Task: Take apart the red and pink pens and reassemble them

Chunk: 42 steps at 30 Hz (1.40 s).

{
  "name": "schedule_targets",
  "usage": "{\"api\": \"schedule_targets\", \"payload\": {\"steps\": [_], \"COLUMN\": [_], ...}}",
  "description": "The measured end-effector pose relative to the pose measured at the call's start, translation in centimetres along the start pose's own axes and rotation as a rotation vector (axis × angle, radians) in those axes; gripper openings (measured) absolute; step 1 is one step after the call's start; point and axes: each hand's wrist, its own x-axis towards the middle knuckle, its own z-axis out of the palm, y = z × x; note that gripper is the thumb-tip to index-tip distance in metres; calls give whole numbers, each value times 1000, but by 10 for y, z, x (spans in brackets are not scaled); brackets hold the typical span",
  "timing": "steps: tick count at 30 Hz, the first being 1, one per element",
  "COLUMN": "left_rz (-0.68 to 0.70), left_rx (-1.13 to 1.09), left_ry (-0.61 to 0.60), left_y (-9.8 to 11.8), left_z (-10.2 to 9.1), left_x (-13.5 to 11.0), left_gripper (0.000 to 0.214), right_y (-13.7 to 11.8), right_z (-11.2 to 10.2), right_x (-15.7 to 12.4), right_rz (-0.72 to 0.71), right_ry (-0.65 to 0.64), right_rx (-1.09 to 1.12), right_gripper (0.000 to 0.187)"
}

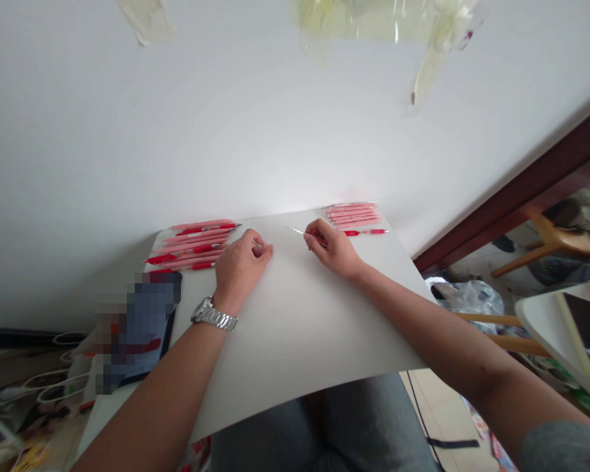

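Observation:
My left hand (240,265), with a metal watch (214,314) on its wrist, is closed in a pinch above the white table (295,341). A small pale and pinkish bit shows at its fingertips; most of that thing is hidden. To the right, my right hand (333,248) is closed on a thin, whitish pen refill (295,230), its fine tip pointing left. The two hands are apart. Several pink and red pens (196,239) lie in a row left of my left hand. Behind my right hand is a bundle of pink pens (354,214), and beside it a red pen (377,231).
A dark blurred device (150,321) lies on the table's left edge. A white wall (275,131) rises right behind the table. At right stand a wooden stool (526,246) and a white chair-like surface (545,321). White cables (54,383) lie at lower left.

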Motion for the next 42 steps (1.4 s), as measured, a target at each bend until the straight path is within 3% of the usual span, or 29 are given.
{"api": "schedule_targets", "payload": {"steps": [13,19,30,42], "left_rz": [-45,-26,203,377], "left_rx": [23,-14,-303,-376], "left_ry": [-8,63,181,136], "left_y": [5,5,1,9], "left_z": [-3,-4,-1,-2], "left_x": [0,0,3,0], "left_gripper": [19,13,13,16], "right_y": [1,0,0,-6], "right_z": [0,0,0,-1], "right_x": [0,0,-1,-2], "right_rz": [-3,-5,-13,0], "right_ry": [-6,-11,-23,-96], "right_rx": [-1,3,1,4], "right_gripper": [23,22,21,19]}}
